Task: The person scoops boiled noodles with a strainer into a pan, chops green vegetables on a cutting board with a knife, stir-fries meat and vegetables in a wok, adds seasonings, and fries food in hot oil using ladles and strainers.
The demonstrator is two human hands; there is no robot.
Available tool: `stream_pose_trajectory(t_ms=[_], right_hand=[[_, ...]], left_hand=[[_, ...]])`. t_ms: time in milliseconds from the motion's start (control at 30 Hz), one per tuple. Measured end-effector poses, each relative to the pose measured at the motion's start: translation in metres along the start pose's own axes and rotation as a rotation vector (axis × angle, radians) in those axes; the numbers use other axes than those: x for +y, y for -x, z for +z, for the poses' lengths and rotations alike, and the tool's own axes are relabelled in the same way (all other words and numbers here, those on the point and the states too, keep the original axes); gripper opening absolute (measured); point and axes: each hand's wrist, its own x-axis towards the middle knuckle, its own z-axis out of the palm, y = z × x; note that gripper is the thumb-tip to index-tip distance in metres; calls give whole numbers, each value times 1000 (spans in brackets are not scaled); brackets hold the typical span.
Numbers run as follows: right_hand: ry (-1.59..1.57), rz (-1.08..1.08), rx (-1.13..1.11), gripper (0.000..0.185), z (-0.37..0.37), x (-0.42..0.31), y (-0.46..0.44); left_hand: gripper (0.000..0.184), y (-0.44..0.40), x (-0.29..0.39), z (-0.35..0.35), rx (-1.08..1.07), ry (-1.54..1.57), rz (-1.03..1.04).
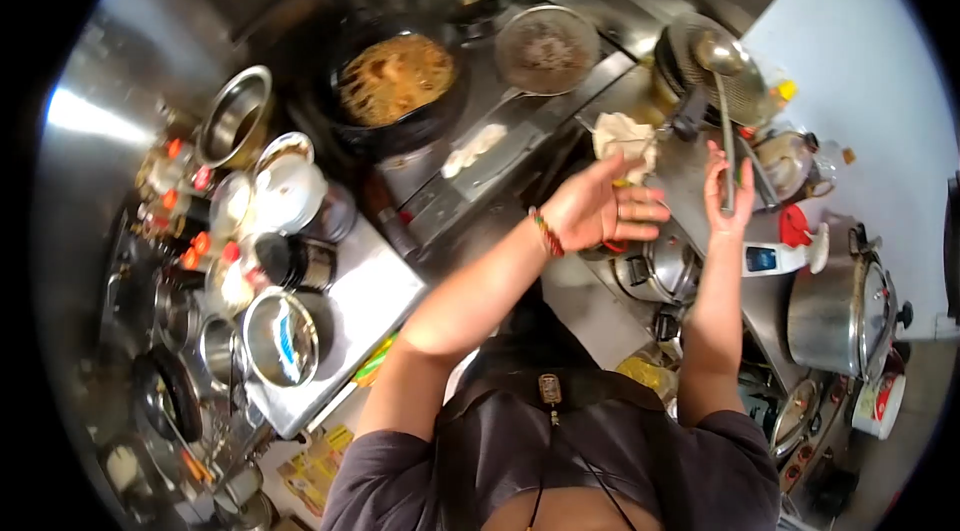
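Observation:
My left hand (597, 212), with a beaded bracelet at the wrist, is held out over the counter with its fingers stretched and nothing in it. A crumpled cream cloth (625, 136) lies just beyond it. In my right hand (731, 199) is the handle of a long metal ladle (728, 116). Its bowl points away from me, over a round perforated strainer (745, 91) at the back right. Further left, a dark wok (345, 136) on the stove holds bubbling, orange-brown food (397, 81). A round mesh strainer (547, 51) with dark bits in it rests beside the wok.
Bottles with red caps (200, 246), a metal bowl (238, 116) and a metal container (282, 336) crowd the left counter. A second cloth (475, 150) lies on the stove's front edge. On the right stand a large steel pot (835, 306) and a lidded pot (660, 271).

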Motion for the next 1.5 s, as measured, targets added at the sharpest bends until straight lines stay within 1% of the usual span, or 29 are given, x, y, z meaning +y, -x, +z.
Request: stream_pose_trajectory(t_ms=[67, 200, 267, 333, 367, 467, 533, 567, 633, 667, 733, 767, 800, 833, 867, 933, 1000, 1033, 1067, 1100, 1133, 1167, 1200, 1233, 1267, 1300, 1333, 1400, 1500], right_hand=[[-34, 70, -66, 66, -10, 3, 3], [47, -40, -32, 71, -30, 5, 12], [45, 7, -74, 72, -43, 3, 12], [0, -64, -45, 75, -65, 1, 10], [-141, -53, -58, 77, -70, 12, 15], [-55, -44, -160, 76, -91, 14, 11], [-126, -110, -103, 72, -94, 21, 16], [-129, -101, -89, 72, -100, 24, 20], [69, -233, 147, 69, -108, 21, 20], [81, -214, 153, 69, -115, 19, 23], [316, -210, 196, 66, -147, 10, 32], [366, -136, 99, 60, -173, -10, 40], [396, -35, -6, 56, -177, 14, 39], [436, 162, -182, 47, -177, 40, 36], [453, 358, -372, 42, -133, 108, 50], [506, 281, -65, 34, -86, 214, 75], [412, 656, -388, 32, -41, 335, 99], [420, 726, -260, 31, -31, 390, 111], [542, 678, -40, 30, -1, 462, 146], [670, 904, -234, 28, -5, 514, 154], [953, 905, -523, 25, 8, 573, 185], [1130, 917, -631, 14, 25, 632, 231], [1378, 937, -617, 5, 44, 684, 281], [1162, 1124, -886, 19, 27, 730, 309], [1286, 1088, -1225, 27, 18, 770, 339], [1359, 1210, -1348, 32, 32, 802, 383], [1159, 1384, -1318, 36, 16, 833, 419], [1219, 1257, -1693, 40, 23, 887, 478], [1085, 1125, -1810, 39, 9, 967, 533]], left_hand=[[63, 47, -14, -16, -28, 25, -38], [63, 149, -55, -55, 113, 37, 94], [62, 206, -77, -65, 302, 53, 157], [61, 263, -106, -68, 499, 105, 270], [61, 293, -127, -73, 619, 164, 359], [59, 363, -194, -64, 997, 266, 609], [50, 400, -252, -60, 1091, 481, 748], [51, 414, -284, -58, 1137, 536, 745], [52, 439, -344, -62, 1214, 617, 718], [52, 449, -371, -59, 1252, 656, 689], [54, 458, -403, -46, 1312, 697, 703], [54, 469, -421, -45, 1304, 739, 718], [53, 481, -437, -48, 1320, 762, 746], [52, 492, -454, -49, 1336, 785, 775], [51, 502, -471, -51, 1352, 807, 805], [48, 534, -470, -48, 1373, 790, 823], [47, 589, -482, -50, 1391, 778, 939], [46, 609, -486, -49, 1384, 753, 977], [44, 635, -483, -41, 1428, 712, 1056], [42, 660, -478, -26, 1492, 688, 1156], [40, 679, -479, -11, 1560, 655, 1259], [39, 709, -492, -10, 1589, 608, 1345], [37, 728, -500, -10, 1628, 555, 1424], [36, 745, -498, 0, 1669, 525, 1500], [36, 758, -497, 4, 1670, 533, 1519], [37, 772, -496, 6, 1674, 529, 1591], [37, 787, -492, 6, 1675, 521, 1669], [36, 814, -490, 10, 1639, 538, 1753], [37, 841, -528, 12, 1665, 544, 1844]])
